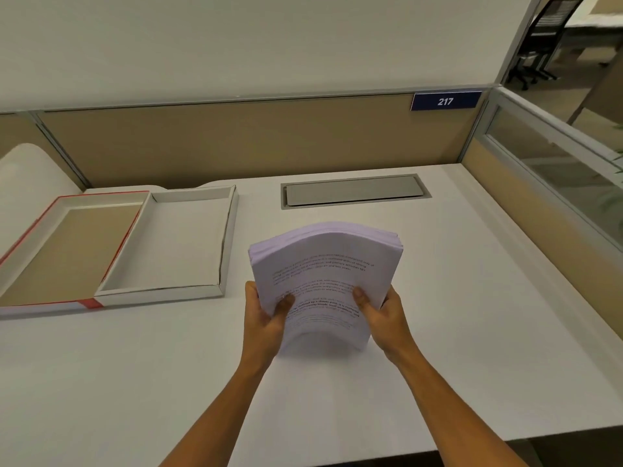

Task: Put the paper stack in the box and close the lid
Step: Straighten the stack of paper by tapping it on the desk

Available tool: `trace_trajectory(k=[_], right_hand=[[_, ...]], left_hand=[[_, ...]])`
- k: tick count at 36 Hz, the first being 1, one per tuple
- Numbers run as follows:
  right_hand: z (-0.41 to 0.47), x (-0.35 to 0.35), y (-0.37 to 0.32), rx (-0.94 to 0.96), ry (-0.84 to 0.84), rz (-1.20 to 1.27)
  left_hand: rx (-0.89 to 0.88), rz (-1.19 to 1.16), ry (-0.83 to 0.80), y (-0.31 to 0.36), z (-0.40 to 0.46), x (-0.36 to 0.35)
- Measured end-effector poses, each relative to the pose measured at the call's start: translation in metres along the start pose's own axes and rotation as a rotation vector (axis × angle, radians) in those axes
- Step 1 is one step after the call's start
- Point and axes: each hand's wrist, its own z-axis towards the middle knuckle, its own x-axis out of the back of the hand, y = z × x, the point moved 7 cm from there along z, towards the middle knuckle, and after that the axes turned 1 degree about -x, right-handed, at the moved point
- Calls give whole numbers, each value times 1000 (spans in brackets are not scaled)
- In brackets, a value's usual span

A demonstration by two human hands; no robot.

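Left hand (268,315) and right hand (382,313) clamped, forearms outstretched

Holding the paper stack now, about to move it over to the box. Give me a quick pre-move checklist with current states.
1. Both hands grip: left hand and right hand clamp the paper stack at its near end: ok.
2. Sheets squared: far edges fanned, stack bowed: not ok.
3. Box tray empty: ok.
4. Lid open, lying flat to the tray's left: ok.
5. Path across desk to tray unobstructed: ok.
6. Stack fits tray: cannot tell.
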Motion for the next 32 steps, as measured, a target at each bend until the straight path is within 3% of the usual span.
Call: trace_trajectory(k=[9,19,32], right_hand=[[-17,-1,5,86,13,-13],[-25,-8,-18,200,37,-10],[-32,-7,-8,152,7,-20]], left_hand=[[43,45,-79,-12,-3,5],[-126,-41,-47,24,-7,12],[-66,-73,-54,14,-12,8]])
